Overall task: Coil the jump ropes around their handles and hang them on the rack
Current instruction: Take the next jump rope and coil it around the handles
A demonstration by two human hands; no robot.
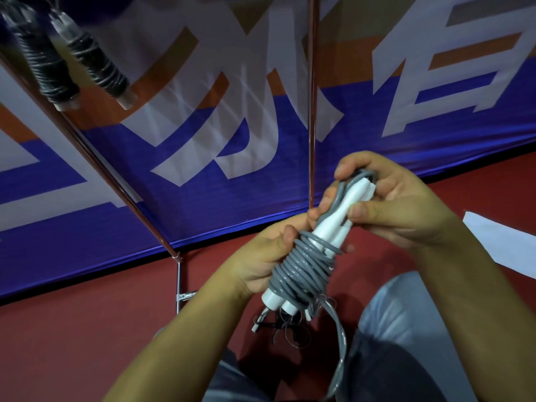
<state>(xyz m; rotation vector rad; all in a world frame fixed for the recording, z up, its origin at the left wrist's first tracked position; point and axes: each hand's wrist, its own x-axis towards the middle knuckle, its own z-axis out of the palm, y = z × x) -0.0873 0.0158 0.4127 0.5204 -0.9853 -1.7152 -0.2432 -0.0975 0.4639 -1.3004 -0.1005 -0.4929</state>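
Observation:
A jump rope with two white handles (330, 227) held side by side is partly wound with grey cord (301, 271) around its lower half. My left hand (264, 256) grips the coiled part from the left. My right hand (385, 204) holds the tapered top ends of the handles and pinches the cord there. A loose length of grey cord (342, 343) hangs down past my legs. Two coiled dark ropes (87, 62) hang from the rack at the upper left.
The rack's reddish poles (311, 111) stand in front of a blue, orange and white banner (203, 158). More loose ropes (284, 326) lie tangled on the red floor below my hands. A white sheet (499, 245) lies at the right.

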